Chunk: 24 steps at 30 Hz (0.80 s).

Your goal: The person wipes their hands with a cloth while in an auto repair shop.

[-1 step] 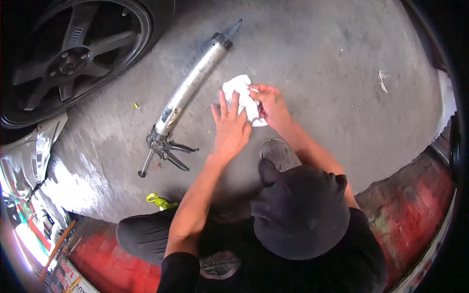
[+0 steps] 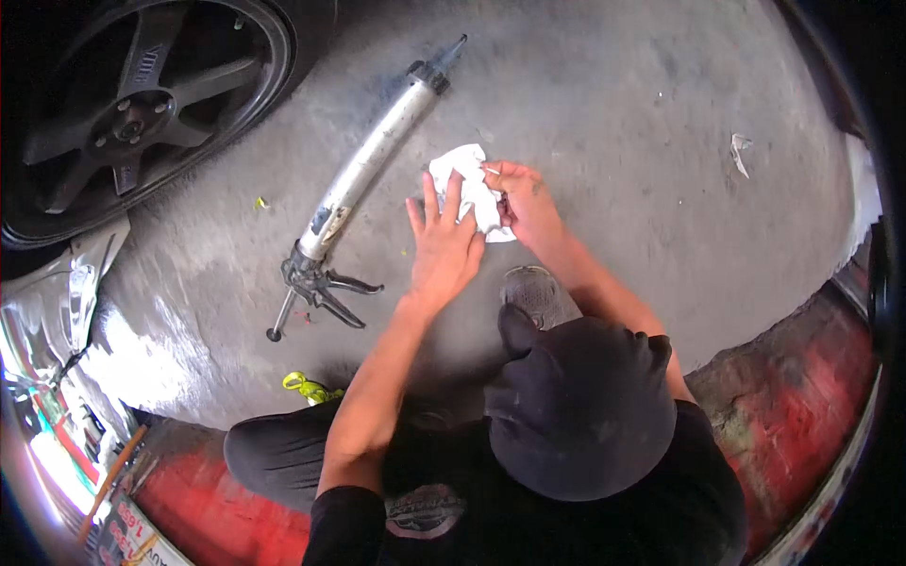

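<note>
A crumpled white cloth or tissue [image 2: 455,160] lies on the grey floor. My left hand [image 2: 444,250] rests on its left part, fingers spread and stretched out, palm down. My right hand [image 2: 530,208] is at the cloth's right side, with thumb and fingertips pinching its edge. A small white bit shows at those fingertips, and the rest of that grip is hidden. Left of the cloth lies a long silver caulking gun [image 2: 373,156]. Its dark nozzle points up and away, and its black handle and trigger are toward me.
A dark spoked car wheel [image 2: 132,123] stands at the far left. Near my left knee is a yellow-green object [image 2: 307,387]. My grey shoe [image 2: 536,294] is just below the right hand. A white scrap [image 2: 740,156] lies at the right. Worn red flooring [image 2: 783,406] borders the grey surface.
</note>
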Each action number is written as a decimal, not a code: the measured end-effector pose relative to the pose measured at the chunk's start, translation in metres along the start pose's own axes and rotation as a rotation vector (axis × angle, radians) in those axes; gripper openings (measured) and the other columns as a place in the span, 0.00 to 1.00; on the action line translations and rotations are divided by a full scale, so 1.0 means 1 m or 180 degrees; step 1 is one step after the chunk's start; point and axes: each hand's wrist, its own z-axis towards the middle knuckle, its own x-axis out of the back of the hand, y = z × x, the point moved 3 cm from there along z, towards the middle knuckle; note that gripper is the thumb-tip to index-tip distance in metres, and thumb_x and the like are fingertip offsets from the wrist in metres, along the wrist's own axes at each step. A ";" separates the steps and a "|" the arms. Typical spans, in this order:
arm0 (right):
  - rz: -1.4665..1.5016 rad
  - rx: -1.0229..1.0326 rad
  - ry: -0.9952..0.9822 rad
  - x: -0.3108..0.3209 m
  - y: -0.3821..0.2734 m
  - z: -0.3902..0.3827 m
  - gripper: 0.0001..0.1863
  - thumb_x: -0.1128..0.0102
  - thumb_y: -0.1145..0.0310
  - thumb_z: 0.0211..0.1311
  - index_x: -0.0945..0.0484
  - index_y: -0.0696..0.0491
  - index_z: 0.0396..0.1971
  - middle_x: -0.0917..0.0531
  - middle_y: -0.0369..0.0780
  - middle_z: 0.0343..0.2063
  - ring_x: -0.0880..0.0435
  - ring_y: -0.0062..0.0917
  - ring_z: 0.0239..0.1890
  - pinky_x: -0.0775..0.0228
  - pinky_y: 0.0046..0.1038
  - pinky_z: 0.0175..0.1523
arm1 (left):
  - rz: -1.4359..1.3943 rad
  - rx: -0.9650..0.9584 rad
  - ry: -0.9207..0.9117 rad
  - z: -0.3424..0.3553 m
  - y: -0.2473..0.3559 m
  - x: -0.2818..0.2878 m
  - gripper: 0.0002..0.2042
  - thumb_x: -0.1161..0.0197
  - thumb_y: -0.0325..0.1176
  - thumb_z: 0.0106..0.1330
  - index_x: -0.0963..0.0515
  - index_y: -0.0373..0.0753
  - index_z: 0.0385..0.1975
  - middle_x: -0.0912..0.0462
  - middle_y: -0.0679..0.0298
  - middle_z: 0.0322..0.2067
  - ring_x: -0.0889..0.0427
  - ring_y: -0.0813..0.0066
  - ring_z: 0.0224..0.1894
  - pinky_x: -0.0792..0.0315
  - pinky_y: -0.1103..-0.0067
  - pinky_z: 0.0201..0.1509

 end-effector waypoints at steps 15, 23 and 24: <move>-0.2098 0.0555 -0.0056 -0.012 -0.017 0.000 0.12 0.37 0.68 0.67 0.15 0.60 0.45 0.14 0.33 0.31 0.20 0.12 0.36 0.27 0.21 0.41 | -0.0072 -0.0345 -0.0336 -0.007 0.013 0.015 0.25 0.41 0.23 0.52 0.13 0.54 0.49 0.40 0.61 0.74 0.66 0.36 0.79 0.72 0.34 0.74; -0.2971 0.1147 -0.1112 -0.014 -0.035 -0.009 0.13 0.34 0.67 0.62 0.14 0.56 0.44 0.13 0.41 0.31 0.18 0.19 0.32 0.26 0.26 0.39 | 0.0323 -0.0604 -0.0615 -0.008 -0.004 0.035 0.20 0.38 0.25 0.56 0.12 0.55 0.47 0.32 0.69 0.69 0.64 0.43 0.80 0.73 0.31 0.74; -0.2955 0.1134 -0.1111 -0.017 -0.028 -0.006 0.13 0.34 0.67 0.62 0.14 0.56 0.44 0.13 0.41 0.31 0.18 0.19 0.32 0.26 0.26 0.39 | 0.0423 -0.0614 -0.0780 -0.008 -0.005 0.033 0.20 0.38 0.26 0.56 0.13 0.55 0.48 0.31 0.70 0.68 0.64 0.44 0.80 0.73 0.31 0.73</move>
